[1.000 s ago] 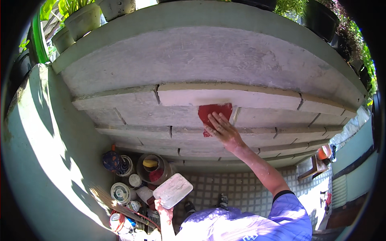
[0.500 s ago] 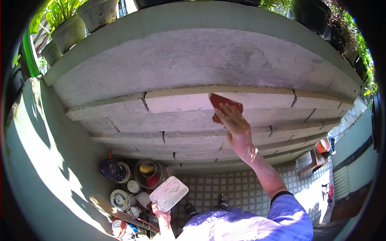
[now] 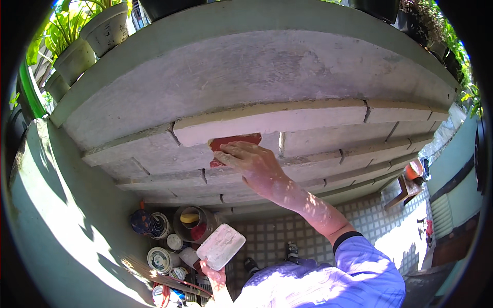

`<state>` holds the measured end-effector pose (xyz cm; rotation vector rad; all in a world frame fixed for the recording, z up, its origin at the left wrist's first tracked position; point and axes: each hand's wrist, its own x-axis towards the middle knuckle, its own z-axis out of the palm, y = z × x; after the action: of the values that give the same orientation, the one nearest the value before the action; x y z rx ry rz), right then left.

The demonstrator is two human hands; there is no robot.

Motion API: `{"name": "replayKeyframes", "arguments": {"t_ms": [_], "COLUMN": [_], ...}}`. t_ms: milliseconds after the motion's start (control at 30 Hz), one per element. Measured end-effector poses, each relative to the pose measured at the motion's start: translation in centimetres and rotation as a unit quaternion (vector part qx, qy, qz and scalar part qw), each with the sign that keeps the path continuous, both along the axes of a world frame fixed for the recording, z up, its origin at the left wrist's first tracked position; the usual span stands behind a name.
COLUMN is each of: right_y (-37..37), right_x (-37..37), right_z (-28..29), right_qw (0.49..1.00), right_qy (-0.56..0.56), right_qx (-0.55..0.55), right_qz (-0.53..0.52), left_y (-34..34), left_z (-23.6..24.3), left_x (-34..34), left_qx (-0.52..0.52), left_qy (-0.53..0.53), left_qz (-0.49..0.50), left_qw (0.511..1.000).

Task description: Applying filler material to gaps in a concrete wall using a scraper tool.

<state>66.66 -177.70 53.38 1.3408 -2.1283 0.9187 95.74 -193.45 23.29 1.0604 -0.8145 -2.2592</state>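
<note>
My right hand (image 3: 250, 160) grips a flat, dull-red scraper (image 3: 241, 139), fingers laid over its face. The scraper lies against the lower edge of a smooth whitish block (image 3: 287, 117) on the wall, left of its middle. Lower down, my left hand (image 3: 213, 273) holds the near edge of a white rectangular tray (image 3: 222, 247). Pale, paste-like material covers the tray's face. It is held above the floor, beside the buckets.
Buckets and tubs (image 3: 160, 260) crowd the lower left corner, one holding a yellow sponge (image 3: 189, 218). Potted plants (image 3: 104, 28) line the wall top (image 3: 246, 19). A small wooden bench (image 3: 403, 191) stands at right on the tiled floor (image 3: 354, 215).
My right hand has swept the scraper leftward along the whitish block, turning it nearly level and down to the block's lower edge. The left hand still holds the tray.
</note>
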Motion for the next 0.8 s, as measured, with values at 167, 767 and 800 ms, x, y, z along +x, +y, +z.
{"name": "replayKeyframes", "arguments": {"t_ms": [167, 767, 800], "right_y": [4.9, 2.8, 1.9], "right_x": [-5.4, -9.7, -8.6], "right_z": [-3.5, -12.1, -12.7], "right_qw": [0.943, 0.957, 0.969], "right_qy": [0.276, 0.256, 0.222], "right_qx": [-0.085, 0.048, 0.054], "right_qz": [-0.164, -0.129, -0.097], "left_y": [-0.2, 0.8, 1.5], "left_z": [0.0, 0.3, 0.7], "left_x": [1.8, 0.9, 0.1], "left_qx": [-0.018, -0.024, -0.024], "left_qy": [-0.002, -0.039, -0.014], "left_qz": [0.039, -0.011, -0.006], "left_qw": [0.999, 0.999, 1.0]}}
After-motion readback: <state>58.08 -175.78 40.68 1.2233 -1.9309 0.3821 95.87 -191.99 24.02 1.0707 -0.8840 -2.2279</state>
